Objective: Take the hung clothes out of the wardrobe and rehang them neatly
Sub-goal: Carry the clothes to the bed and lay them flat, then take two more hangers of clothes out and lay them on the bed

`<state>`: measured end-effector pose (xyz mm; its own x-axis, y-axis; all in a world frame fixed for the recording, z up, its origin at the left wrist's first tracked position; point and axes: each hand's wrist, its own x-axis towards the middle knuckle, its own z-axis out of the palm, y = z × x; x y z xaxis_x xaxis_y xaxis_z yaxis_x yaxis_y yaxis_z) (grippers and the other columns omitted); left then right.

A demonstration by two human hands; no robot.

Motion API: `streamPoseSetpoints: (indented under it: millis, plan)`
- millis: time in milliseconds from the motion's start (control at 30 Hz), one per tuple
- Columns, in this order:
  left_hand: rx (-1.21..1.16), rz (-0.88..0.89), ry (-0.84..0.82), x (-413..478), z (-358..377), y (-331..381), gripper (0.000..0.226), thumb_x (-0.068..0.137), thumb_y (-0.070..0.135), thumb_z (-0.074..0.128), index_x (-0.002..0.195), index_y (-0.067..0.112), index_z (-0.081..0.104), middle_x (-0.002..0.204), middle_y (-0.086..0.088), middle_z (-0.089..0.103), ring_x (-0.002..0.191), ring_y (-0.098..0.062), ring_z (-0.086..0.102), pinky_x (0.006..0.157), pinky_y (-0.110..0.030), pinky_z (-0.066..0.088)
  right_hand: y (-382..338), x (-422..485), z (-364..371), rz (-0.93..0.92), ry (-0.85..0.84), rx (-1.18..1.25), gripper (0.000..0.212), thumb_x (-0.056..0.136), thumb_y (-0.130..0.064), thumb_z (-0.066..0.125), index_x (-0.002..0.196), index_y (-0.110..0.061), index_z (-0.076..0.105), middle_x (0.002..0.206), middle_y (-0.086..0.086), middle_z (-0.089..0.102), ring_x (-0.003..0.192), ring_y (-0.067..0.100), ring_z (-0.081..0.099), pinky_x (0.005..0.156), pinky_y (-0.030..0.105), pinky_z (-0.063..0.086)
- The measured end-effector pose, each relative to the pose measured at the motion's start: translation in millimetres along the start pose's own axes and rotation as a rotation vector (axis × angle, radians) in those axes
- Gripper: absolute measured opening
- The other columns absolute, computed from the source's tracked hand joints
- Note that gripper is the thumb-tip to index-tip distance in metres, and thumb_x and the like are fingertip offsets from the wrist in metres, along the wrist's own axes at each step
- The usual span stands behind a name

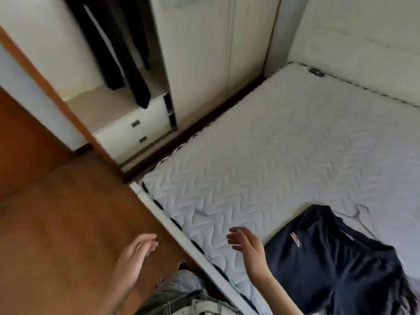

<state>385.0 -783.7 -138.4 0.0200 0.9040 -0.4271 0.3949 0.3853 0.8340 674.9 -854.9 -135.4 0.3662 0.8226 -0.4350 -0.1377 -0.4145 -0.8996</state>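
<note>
1. Navy cloth garment [329, 264], one, lies on the white quilted mattress [272, 144] just right of the right grip [244, 243].
2. Right grip and left grip [138, 248]: loose-fingered, empty.
3. Black hanging clothes [113, 46] far ahead; count blurred.

Both hands, left hand [138, 248] and right hand [246, 243], are hovering empty; dark garment [329, 258] is lying on mattress [272, 155]; dark clothes [118, 48] are hanging in wardrobe [200, 53].

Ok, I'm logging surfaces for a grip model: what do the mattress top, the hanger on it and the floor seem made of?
Mattress: white quilted fabric, matte, with stitched zigzag lines. Hanger: thin and pale, probably wire, though blur leaves it open. Floor: brown, smooth, slight sheen, likely wood or laminate.
</note>
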Motion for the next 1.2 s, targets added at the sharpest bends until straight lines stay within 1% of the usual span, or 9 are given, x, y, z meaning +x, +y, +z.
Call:
streamPoseSetpoints:
  millis: [100, 233, 333, 467, 667, 833, 1000, 1100, 1200]
  plan:
    - [-0.133, -0.08, 0.225, -27, -53, -38, 0.026, 0.098, 0.017, 0.05, 0.088, 0.027, 0.072, 0.087, -0.005, 0.075, 0.091, -0.019, 0.07, 0.085, -0.031, 0.051, -18, 19, 60, -0.011, -0.197, -0.1, 0.023, 0.1, -0.013, 0.047, 0.098, -0.009, 0.069, 0.09, 0.012, 0.074, 0.087, 0.026, 0.07, 0.082, 0.04, 0.053]
    - [-0.395, -0.268, 0.494, -69, -105, -88, 0.028, 0.101, 0.006, 0.042, 0.09, 0.014, 0.066, 0.094, -0.008, 0.068, 0.092, -0.023, 0.063, 0.088, -0.03, 0.044, -29, 33, 155, 0.002, -0.398, -0.167, 0.024, 0.1, -0.008, 0.046, 0.102, 0.001, 0.068, 0.093, 0.018, 0.073, 0.087, 0.03, 0.068, 0.081, 0.039, 0.052]
    - [-0.435, -0.379, 0.614, -88, -147, -132, 0.028, 0.102, 0.009, 0.042, 0.089, 0.014, 0.066, 0.092, -0.013, 0.068, 0.091, -0.03, 0.062, 0.081, -0.032, 0.045, -31, 42, 232, 0.047, -0.494, -0.187, 0.025, 0.1, -0.006, 0.045, 0.102, 0.005, 0.067, 0.093, 0.021, 0.071, 0.085, 0.03, 0.067, 0.075, 0.032, 0.054]
    - [-0.449, -0.478, 0.727, -80, -213, -169, 0.027, 0.102, 0.015, 0.042, 0.093, 0.015, 0.068, 0.095, -0.014, 0.071, 0.091, -0.031, 0.064, 0.076, -0.032, 0.046, -30, 55, 326, 0.095, -0.543, -0.228, 0.028, 0.102, -0.01, 0.042, 0.099, 0.0, 0.068, 0.086, 0.014, 0.074, 0.083, 0.029, 0.069, 0.075, 0.031, 0.055]
    - [-0.381, -0.402, 0.644, -3, -320, -148, 0.025, 0.101, 0.018, 0.044, 0.096, 0.02, 0.068, 0.095, -0.005, 0.072, 0.096, -0.023, 0.065, 0.085, -0.034, 0.048, -47, 79, 417, 0.152, -0.471, -0.214, 0.027, 0.102, -0.014, 0.044, 0.102, 0.001, 0.066, 0.089, 0.017, 0.073, 0.083, 0.03, 0.07, 0.079, 0.034, 0.056]
    - [-0.264, -0.319, 0.469, 105, -388, -111, 0.022, 0.099, 0.03, 0.048, 0.097, 0.036, 0.069, 0.101, 0.006, 0.072, 0.1, -0.022, 0.066, 0.094, -0.046, 0.049, -67, 112, 445, 0.176, -0.331, -0.187, 0.025, 0.101, -0.012, 0.045, 0.099, 0.005, 0.064, 0.087, 0.022, 0.07, 0.077, 0.032, 0.068, 0.063, 0.023, 0.058]
    - [-0.286, -0.235, 0.414, 229, -428, -68, 0.021, 0.1, 0.024, 0.048, 0.099, 0.033, 0.067, 0.104, 0.008, 0.07, 0.103, -0.009, 0.064, 0.095, -0.032, 0.049, -79, 175, 482, 0.207, -0.229, -0.141, 0.026, 0.1, -0.006, 0.043, 0.095, 0.008, 0.065, 0.087, 0.028, 0.067, 0.072, 0.033, 0.066, 0.057, 0.024, 0.057]
    - [-0.383, -0.262, 0.442, 291, -447, -54, 0.021, 0.1, 0.022, 0.048, 0.101, 0.027, 0.069, 0.106, 0.004, 0.071, 0.105, -0.012, 0.066, 0.099, -0.036, 0.049, -97, 226, 523, 0.217, -0.201, -0.096, 0.025, 0.099, -0.008, 0.046, 0.096, 0.007, 0.065, 0.087, 0.026, 0.068, 0.076, 0.035, 0.065, 0.066, 0.033, 0.054]
    - [-0.34, -0.299, 0.395, 335, -470, -45, 0.022, 0.1, 0.024, 0.048, 0.1, 0.027, 0.07, 0.105, 0.004, 0.073, 0.105, -0.013, 0.066, 0.1, -0.038, 0.048, -126, 273, 569, 0.198, -0.199, -0.075, 0.026, 0.1, -0.008, 0.044, 0.094, 0.006, 0.065, 0.087, 0.025, 0.067, 0.074, 0.031, 0.066, 0.063, 0.029, 0.057]
